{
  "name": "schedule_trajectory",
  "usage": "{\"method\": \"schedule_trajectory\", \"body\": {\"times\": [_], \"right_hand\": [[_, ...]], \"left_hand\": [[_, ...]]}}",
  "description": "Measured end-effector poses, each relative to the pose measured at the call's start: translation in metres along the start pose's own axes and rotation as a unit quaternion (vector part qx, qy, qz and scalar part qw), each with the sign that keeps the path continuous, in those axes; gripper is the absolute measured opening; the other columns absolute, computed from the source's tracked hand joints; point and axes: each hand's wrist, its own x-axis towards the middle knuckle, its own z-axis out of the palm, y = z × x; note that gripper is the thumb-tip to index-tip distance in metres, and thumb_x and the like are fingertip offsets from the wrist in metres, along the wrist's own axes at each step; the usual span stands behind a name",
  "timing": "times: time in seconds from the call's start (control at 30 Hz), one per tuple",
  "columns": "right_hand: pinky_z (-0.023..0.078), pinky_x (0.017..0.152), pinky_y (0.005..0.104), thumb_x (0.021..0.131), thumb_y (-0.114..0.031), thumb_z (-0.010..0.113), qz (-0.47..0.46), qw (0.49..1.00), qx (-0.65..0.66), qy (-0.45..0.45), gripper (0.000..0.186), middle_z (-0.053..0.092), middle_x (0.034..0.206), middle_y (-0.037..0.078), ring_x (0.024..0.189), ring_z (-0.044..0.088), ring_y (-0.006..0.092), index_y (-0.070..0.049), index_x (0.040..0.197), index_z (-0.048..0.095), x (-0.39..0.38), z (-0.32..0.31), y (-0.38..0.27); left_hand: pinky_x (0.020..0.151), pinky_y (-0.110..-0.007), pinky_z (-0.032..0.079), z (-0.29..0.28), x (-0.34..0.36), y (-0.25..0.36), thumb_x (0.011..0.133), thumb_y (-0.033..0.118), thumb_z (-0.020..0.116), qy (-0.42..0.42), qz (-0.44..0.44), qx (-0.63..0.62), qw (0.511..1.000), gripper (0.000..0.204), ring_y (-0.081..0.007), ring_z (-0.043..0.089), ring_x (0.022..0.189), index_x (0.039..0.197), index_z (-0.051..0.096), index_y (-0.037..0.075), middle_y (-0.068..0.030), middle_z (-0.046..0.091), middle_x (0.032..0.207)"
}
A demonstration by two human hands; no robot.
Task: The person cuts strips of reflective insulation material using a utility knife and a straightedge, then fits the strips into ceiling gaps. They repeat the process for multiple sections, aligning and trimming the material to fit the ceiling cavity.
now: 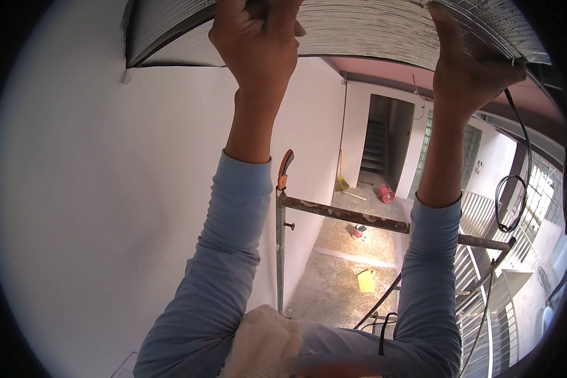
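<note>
Both my arms, in blue sleeves, reach up to a silvery foil-faced ceiling lining (365, 34) edged by dark metal framing (176, 31). My left hand (255, 47) is closed at the upper edge of the view, beside the framing. Its fingertips are partly cut off, so what it holds cannot be made out. Farther right, my right hand (469, 72) presses against the ribbed foil, thumb stretched up and fingers spread to the right. A thin black cable (523, 126) hangs beside it in a loop.
A rusty scaffold frame (346, 212) stands below my arms, with an orange-handled saw (285, 169) upright at its corner. A white wall (120, 189) rises at left. On the floor far below are a paint can (359, 231), yellow sheet (366, 281), red object (385, 193) and broom (341, 183).
</note>
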Motion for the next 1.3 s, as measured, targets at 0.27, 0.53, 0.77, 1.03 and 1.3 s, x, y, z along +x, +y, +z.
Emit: {"method": "schedule_trajectory", "body": {"times": [0.27,0.53,0.77,1.03,1.3], "right_hand": [[0.05,0.104,0.0317,0.081,-0.031,0.09,-0.038,0.994,-0.102,-0.011,0.083,0.07,0.116,0.017,0.105,0.066,0.0217,0.019,0.128,0.043,0.002,-0.006,0.0],[0.053,0.1,0.0349,0.066,-0.037,0.1,-0.07,0.99,-0.053,-0.112,0.103,0.064,0.117,0.02,0.105,0.067,0.0253,0.018,0.124,0.036,0.02,-0.019,0.017],[0.05,0.102,0.0374,0.073,-0.056,0.09,-0.05,0.989,-0.137,-0.038,0.101,0.06,0.125,0.019,0.118,0.061,0.0294,0.007,0.134,0.039,0.008,-0.023,0.02],[0.05,0.081,0.0289,0.077,-0.019,0.094,0.017,0.992,0.12,-0.027,0.058,0.059,0.11,0.009,0.093,0.056,0.0147,0.0,0.115,0.054,0.016,-0.015,0.005],[0.052,0.083,0.0277,0.089,-0.006,0.08,-0.065,0.974,0.211,-0.048,0.026,0.067,0.107,0.01,0.097,0.064,0.0164,-0.003,0.111,0.068,0.027,-0.037,0.033]], "left_hand": [[0.045,-0.019,0.048,-0.008,-0.005,0.014,0.094,0.006,0.074,-0.027,-0.088,-0.017,0.996,0.027,-0.0033,0.057,0.053,0.117,0.063,-0.004,-0.0053,0.072,0.085],[0.054,-0.021,0.051,-0.001,-0.011,-0.003,0.099,0.006,0.067,-0.002,0.021,-0.041,0.999,0.062,-0.0075,0.063,0.063,0.151,0.036,-0.007,-0.0088,0.072,0.089],[0.062,-0.023,0.056,0.006,-0.008,0.011,0.089,0.023,0.076,-0.005,-0.025,0.111,0.993,0.071,-0.0148,0.07,0.075,0.137,0.036,-0.01,-0.0174,0.068,0.104],[0.046,-0.02,0.058,0.014,0.001,0.026,0.079,0.025,0.091,-0.001,-0.04,0.212,0.976,0.066,-0.0147,0.072,0.062,0.12,0.05,-0.006,-0.0175,0.072,0.096],[0.04,-0.02,0.054,0.018,0.002,0.034,0.087,0.03,0.083,-0.014,-0.04,0.256,0.966,0.065,-0.0126,0.068,0.053,0.124,0.049,-0.011,-0.0167,0.073,0.093]]}}
